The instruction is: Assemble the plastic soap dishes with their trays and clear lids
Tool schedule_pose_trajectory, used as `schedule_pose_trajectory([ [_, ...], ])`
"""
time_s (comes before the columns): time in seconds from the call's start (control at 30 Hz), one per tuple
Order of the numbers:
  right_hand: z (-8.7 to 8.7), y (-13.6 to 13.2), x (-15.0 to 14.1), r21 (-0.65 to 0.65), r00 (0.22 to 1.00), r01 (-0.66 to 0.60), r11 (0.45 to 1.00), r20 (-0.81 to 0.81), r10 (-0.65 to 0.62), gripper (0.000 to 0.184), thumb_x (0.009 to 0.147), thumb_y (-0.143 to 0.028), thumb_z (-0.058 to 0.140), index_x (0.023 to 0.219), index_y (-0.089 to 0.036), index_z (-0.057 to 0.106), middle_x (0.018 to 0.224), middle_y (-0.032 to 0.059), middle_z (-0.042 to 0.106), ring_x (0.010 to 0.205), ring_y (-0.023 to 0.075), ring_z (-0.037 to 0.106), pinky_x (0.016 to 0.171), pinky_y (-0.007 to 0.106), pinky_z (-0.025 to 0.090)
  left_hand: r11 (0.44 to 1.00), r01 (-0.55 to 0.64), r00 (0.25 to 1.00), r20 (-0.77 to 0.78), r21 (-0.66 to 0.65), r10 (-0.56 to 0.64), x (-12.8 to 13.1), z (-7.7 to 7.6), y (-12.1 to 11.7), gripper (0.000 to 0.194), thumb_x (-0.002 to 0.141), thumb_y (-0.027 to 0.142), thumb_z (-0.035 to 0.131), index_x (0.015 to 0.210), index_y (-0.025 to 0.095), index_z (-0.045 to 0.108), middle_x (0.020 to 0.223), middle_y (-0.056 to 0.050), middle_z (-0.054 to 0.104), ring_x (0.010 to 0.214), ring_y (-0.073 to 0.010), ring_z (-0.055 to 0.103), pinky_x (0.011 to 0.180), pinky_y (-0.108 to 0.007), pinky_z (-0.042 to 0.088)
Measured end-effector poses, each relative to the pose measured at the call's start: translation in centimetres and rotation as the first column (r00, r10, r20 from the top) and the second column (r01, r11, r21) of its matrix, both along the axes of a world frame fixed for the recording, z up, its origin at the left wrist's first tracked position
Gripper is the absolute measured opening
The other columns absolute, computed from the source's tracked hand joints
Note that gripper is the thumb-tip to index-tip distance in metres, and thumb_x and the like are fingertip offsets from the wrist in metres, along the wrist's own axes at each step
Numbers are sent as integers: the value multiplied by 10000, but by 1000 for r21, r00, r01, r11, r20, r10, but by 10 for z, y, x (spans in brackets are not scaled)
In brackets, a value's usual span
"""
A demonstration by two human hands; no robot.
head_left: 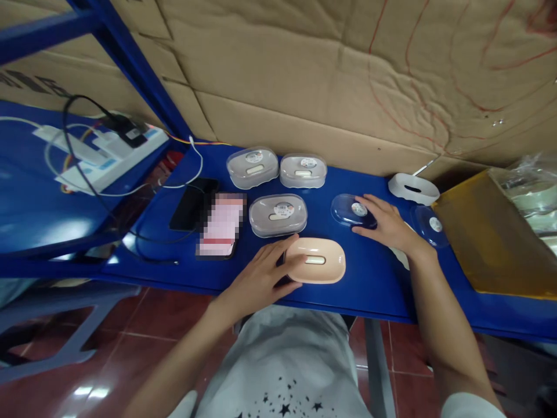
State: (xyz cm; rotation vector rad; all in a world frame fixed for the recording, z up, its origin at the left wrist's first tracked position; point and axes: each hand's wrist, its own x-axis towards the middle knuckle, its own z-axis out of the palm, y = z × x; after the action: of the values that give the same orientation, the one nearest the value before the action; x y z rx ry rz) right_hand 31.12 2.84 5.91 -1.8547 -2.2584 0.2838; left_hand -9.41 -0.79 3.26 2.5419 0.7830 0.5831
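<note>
A peach oval case [333,261] with a pale slot in its top lies near the table's front edge. Around its left end my left hand [272,264] is closed, thumb on the near side and a finger across the top. Farther right, my right hand [383,220] grips the right end of a clear oval plastic lid [346,210] with a round label; the lid is on or just above the blue table. Beneath my right wrist a cream piece [401,255] is mostly hidden. Another clear lid [429,226] lies to the right of that wrist.
Several lidded pale cases [278,216] stand behind the peach one. A phone [221,225] and a power strip [113,159] with cables are at left. At right are a white slotted shell [413,188] and a brown carton [496,238]. A cardboard wall [282,75] rises behind.
</note>
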Motion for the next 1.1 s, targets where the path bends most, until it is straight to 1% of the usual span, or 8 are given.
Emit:
schedule_pose_trajectory([
  [0.1, 5, -12, -6, 47, 999, -7, 999, -33, 8, 755, 927, -643, 757, 1567, -303, 544, 1617, 155, 567, 1456, 445, 557, 1194, 683, 422, 996, -26, 999, 41, -83, 30, -1, -1, -1, 712, 1046, 344, 723, 1678, 338, 394, 1755, -128, 407, 1588, -349, 466, 1283, -582, 459],
  [0.17, 14, -27, -12, 55, 994, -33, 998, -102, 39, 732, 924, -636, 777, 1543, -317, 553, 1554, 137, 610, 1414, 419, 593, 1190, 665, 443, 981, -84, 994, 54, -178, 95, -2, -2, -1, 842, 1018, 352, 761, 1721, 348, 298, 1748, -117, 424, 1598, -335, 459, 1301, -558, 449],
  [0.3, 30, -58, -41, -9, 925, -246, 969, -302, 232, 786, 939, -611, 791, 1609, -359, 468, 1596, 105, 566, 1460, 339, 579, 1191, 536, 508, 948, -142, 985, 54, -285, 164, -2, -6, 1, 1010, 973, 396, 819, 1753, 346, 180, 1741, -138, 437, 1601, -354, 457, 1294, -582, 451],
  [0.37, 29, -68, -64, -11, 915, -307, 952, -279, 292, 801, 945, -596, 795, 1634, -367, 455, 1645, 98, 532, 1493, 338, 548, 1201, 533, 506, 947, -128, 987, 57, -295, 151, -3, -8, 2, 1050, 969, 419, 824, 1762, 342, 140, 1753, -157, 414, 1613, -366, 436, 1290, -604, 444],
  [0.47, 18, -74, -96, 61, 912, -366, 929, -177, 371, 787, 975, -585, 763, 1658, -340, 458, 1677, 123, 509, 1516, 365, 518, 1211, 585, 483, 946, -124, 988, 54, -300, 147, -4, -8, 2, 1098, 957, 460, 834, 1769, 343, 104, 1755, -168, 406, 1616, -369, 430, 1280, -604, 451],
  [0.63, 3, -75, -116, 182, 901, -400, 898, -103, 422, 838, 1004, -594, 721, 1716, -321, 376, 1670, 160, 511, 1517, 389, 505, 1189, 632, 485, 947, -123, 990, 32, -297, 139, -4, -5, 2, 1038, 978, 468, 807, 1760, 373, 131, 1746, -154, 414, 1606, -370, 444, 1276, -602, 455],
  [0.93, 2, -74, -118, 109, 868, -433, 895, -218, 446, 922, 1038, -539, 689, 1772, -347, 166, 1716, 162, 408, 1603, 379, 395, 1260, 637, 460, 952, -93, 993, 42, -292, 110, -3, 4, 2, 1040, 984, 480, 796, 1760, 411, 107, 1746, -123, 384, 1611, -361, 426, 1301, -589, 434],
  [1.1, 0, -69, -115, 95, 851, -451, 888, -255, 459, 970, 1020, -554, 710, 1772, -399, 116, 1758, 132, 375, 1630, 359, 382, 1275, 618, 455, 962, -25, 998, 53, -271, 41, -4, 9, 3, 792, 1038, 500, 717, 1716, 476, 310, 1770, -68, 349, 1630, -357, 390, 1321, -579, 404],
])
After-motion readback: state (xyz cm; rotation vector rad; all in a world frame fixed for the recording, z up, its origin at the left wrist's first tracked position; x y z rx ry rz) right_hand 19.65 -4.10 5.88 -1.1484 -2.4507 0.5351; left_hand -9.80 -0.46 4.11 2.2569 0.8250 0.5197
